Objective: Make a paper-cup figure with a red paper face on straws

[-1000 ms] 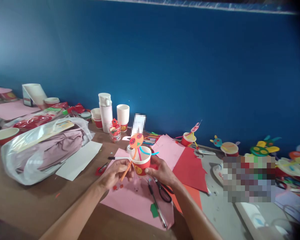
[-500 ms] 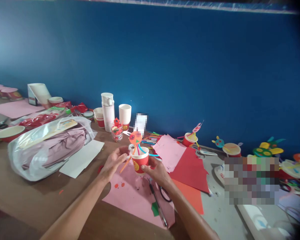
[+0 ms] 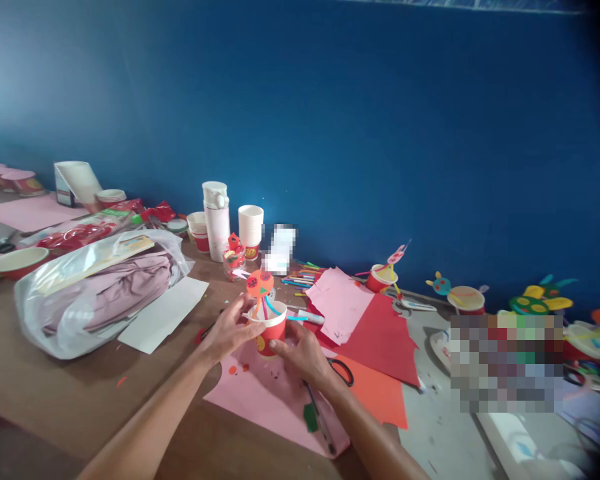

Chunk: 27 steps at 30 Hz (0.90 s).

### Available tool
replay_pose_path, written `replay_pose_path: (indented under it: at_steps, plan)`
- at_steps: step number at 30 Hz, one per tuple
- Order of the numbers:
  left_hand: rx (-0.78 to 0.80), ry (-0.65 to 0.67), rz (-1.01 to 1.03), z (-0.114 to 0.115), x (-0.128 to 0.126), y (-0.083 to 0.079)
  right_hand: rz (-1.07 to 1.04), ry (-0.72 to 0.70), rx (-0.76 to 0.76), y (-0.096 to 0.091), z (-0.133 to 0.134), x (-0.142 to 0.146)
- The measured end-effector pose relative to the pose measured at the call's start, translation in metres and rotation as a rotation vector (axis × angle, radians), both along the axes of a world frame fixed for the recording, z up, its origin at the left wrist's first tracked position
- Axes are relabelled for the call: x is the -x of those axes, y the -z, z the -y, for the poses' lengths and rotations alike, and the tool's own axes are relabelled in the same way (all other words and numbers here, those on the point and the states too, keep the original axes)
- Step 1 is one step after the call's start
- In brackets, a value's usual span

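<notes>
A red and white paper cup [image 3: 275, 332] stands between my hands above the pink paper [image 3: 260, 393]. Rising from it is an orange paper face [image 3: 260, 284] on coloured strips, and a blue strip [image 3: 297, 319] sticks out to the right. My left hand [image 3: 230, 331] is closed around the cup's left side, thumb across the front near the rim. On the right side my right hand [image 3: 303, 350] grips it lower down, thumb on the front and fingers hidden behind. Below lie a pen [image 3: 325, 427], a green paper scrap [image 3: 311, 418] and dark-handled scissors [image 3: 343, 371].
To the left lies a plastic bag [image 3: 100, 293] beside white paper [image 3: 165, 313]. A white bottle [image 3: 217, 223] and stacked cups [image 3: 251, 230] stand behind. Red paper [image 3: 380, 340], orange paper [image 3: 380, 393] and a decorated cup [image 3: 380, 279] are on the right, with more paper crafts beyond.
Both hands have moved slightly left with the cup, which has turned a little. My left thumb now lies across its front. The scissors' handle shows more on the right.
</notes>
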<state>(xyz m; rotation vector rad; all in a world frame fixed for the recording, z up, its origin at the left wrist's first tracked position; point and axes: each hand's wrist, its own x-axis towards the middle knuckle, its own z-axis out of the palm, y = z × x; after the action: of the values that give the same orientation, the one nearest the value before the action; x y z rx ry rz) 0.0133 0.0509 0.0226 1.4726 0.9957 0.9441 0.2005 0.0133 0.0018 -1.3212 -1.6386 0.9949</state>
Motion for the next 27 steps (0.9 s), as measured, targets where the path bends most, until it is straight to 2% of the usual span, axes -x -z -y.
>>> replay_pose_path:
  at_steps: [4, 8, 11, 17, 19, 22, 23, 27]
  plan:
    - [-0.046, 0.007, -0.07, -0.001, 0.002, -0.007, 0.007, 0.001, 0.002, 0.0, 0.004, 0.005]
    - [-0.077, -0.011, 0.059, -0.007, 0.011, -0.017, 0.16, 0.044, -0.021, -0.002, 0.006, 0.004]
    - [-0.137, -0.072, 0.083, -0.015, 0.024, -0.022, 0.27, 0.099, -0.045, -0.008, 0.003, -0.009]
    - [-0.197, -0.067, -0.078, -0.027, 0.042, -0.015, 0.364, 0.106, -0.15, -0.025, 0.008, -0.029]
    - [-0.186, -0.039, -0.111, -0.028, 0.042, -0.009, 0.396, 0.073, -0.225, -0.023, 0.02, -0.024]
    - [-0.154, 0.028, -0.128, -0.027, 0.04, -0.003, 0.489, -0.135, -0.509, -0.013, 0.04, -0.011]
    - [-0.162, 0.044, -0.144, -0.027, 0.039, -0.001, 0.503, -0.199, -0.56, -0.009, 0.046, -0.006]
    - [-0.194, 0.038, -0.226, -0.022, 0.034, 0.001, 0.499, -0.265, -0.668, 0.004, 0.058, 0.006]
